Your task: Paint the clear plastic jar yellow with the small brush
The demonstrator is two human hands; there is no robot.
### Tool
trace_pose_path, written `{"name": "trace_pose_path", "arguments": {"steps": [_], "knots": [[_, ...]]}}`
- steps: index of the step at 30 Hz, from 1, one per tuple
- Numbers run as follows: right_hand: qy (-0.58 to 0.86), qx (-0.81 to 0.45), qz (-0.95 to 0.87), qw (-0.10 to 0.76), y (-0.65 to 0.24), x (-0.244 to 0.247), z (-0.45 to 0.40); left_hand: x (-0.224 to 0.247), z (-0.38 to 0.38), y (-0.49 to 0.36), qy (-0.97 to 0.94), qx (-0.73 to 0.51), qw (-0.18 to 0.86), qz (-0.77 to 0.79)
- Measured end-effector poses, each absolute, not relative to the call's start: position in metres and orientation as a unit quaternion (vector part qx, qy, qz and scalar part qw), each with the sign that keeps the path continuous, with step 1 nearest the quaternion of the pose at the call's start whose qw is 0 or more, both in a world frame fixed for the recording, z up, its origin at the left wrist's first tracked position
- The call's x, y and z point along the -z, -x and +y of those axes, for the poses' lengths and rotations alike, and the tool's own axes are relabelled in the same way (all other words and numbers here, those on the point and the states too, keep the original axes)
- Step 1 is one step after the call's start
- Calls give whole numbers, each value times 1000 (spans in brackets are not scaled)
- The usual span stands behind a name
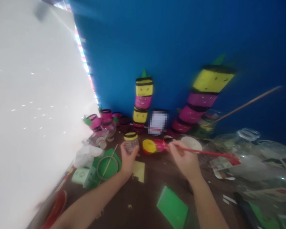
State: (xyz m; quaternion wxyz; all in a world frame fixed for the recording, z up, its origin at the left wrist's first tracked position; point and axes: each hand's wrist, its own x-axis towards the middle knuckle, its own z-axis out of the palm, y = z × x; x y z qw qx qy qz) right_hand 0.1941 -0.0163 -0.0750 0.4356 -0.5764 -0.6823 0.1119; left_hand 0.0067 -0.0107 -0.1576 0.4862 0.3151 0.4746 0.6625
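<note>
My left hand (128,158) is closed around a small clear jar (131,144) with a yellow band and a dark rim at its top. In my right hand (184,157) is a long red paintbrush (205,152), its handle slanting out to the right. The brush's front end points left, over the pots of yellow paint (149,146) and pink paint (159,145). A white bowl (191,143) sits just behind my right hand. Motion blur hides whether the bristles touch the paint.
Stacked yellow and pink painted jars with drawn faces (143,101) and a taller stack (200,98) stand against the blue wall. Clear plastic bottles (255,159) crowd the right. Green paper (173,206), a tape ring (98,168) and a red dish (56,208) lie nearer me.
</note>
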Motion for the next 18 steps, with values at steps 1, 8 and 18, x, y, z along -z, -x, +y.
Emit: {"name": "trace_pose_path", "arguments": {"steps": [1,8,18], "knots": [[579,-126,-682,429,-194,74,-16,158,-11,-7,-316,-661,489,473],[600,-156,-675,399,-192,79,-12,161,-10,-7,-307,-649,529,453],[612,-148,-691,355,-186,82,-12,160,-9,-8,-300,-642,543,451]]}}
